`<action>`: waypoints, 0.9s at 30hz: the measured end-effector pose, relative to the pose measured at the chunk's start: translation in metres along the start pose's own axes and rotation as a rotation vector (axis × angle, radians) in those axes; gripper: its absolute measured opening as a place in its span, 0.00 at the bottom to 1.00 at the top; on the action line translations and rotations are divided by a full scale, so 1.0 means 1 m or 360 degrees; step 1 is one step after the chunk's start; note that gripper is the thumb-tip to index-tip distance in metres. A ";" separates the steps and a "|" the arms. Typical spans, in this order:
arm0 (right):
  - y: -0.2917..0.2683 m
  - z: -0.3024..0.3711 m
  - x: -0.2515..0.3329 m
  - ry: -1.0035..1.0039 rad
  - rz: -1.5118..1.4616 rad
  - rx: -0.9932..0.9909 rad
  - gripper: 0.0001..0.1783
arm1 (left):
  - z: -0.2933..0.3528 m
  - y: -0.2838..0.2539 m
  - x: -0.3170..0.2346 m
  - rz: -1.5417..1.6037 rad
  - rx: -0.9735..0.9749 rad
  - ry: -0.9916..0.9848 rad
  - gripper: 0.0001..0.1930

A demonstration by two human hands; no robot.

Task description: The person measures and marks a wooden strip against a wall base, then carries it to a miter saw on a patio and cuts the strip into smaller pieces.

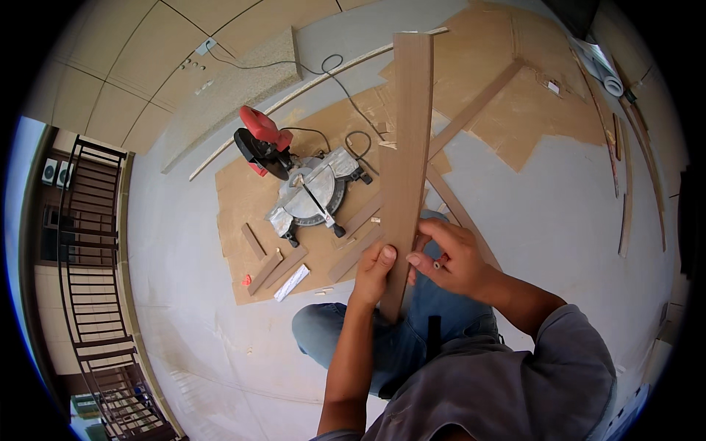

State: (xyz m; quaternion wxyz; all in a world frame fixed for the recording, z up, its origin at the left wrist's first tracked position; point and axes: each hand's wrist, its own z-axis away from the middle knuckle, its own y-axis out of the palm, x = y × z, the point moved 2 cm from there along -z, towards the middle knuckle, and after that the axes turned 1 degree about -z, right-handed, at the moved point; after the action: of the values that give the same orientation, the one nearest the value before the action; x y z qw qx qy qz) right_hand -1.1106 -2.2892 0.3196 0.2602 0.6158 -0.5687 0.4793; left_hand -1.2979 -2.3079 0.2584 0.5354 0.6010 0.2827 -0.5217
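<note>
A long brown wooden board (408, 140) stands tilted up in front of me, its lower end by my lap. My left hand (375, 273) is closed round its left edge near the bottom, thumb on the broad face. On the other edge, my right hand (457, 253) is closed, with a slim pencil (440, 262) held in its fingers and one end of it poking out. The right fingertips are close to the board's edge; whether they press on it I cannot tell.
Ahead to the left, a red and silver mitre saw (312, 184) stands on brown cardboard (239, 202), its black cord running back to the wall. Short wood offcuts (254, 241) lie before it. Longer strips (478, 103) lie beyond and at right. A railing (92, 242) borders the left.
</note>
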 end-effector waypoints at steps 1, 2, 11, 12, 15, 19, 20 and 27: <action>0.004 0.003 -0.009 0.0145 -0.0080 0.0005 0.17 | -0.004 0.008 -0.003 -0.0103 -0.0049 0.0082 0.29; 0.006 0.003 -0.014 0.0275 -0.0176 0.0006 0.17 | -0.009 0.011 -0.007 -0.0221 -0.0103 0.0171 0.28; -0.023 0.003 -0.031 0.0342 -0.0105 -0.0294 0.14 | -0.042 0.031 -0.002 -0.0981 -0.0100 0.0252 0.22; -0.023 0.003 -0.036 0.0359 -0.0090 -0.0288 0.14 | -0.042 0.028 -0.003 -0.1087 -0.0093 0.0180 0.22; -0.022 0.002 -0.053 0.0394 -0.0085 -0.0306 0.15 | -0.034 0.024 -0.015 -0.1518 -0.0132 0.0288 0.20; -0.054 -0.023 -0.066 0.0310 0.0118 -0.0426 0.16 | 0.008 -0.004 -0.029 -0.1676 -0.0251 0.0676 0.14; -0.064 -0.033 -0.073 0.0262 0.0238 -0.0426 0.16 | 0.023 -0.019 -0.029 -0.1618 -0.0270 0.0770 0.13; -0.031 -0.093 -0.102 -0.0206 0.1232 0.0849 0.13 | 0.145 -0.155 0.075 -0.1137 -0.1056 0.0210 0.14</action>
State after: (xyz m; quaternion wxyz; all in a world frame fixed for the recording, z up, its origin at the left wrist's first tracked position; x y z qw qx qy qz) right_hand -1.0974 -2.1557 0.2739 -0.1407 0.4324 -0.6285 0.6310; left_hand -1.4623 -2.4187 0.1517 0.4664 0.2955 0.6554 -0.5153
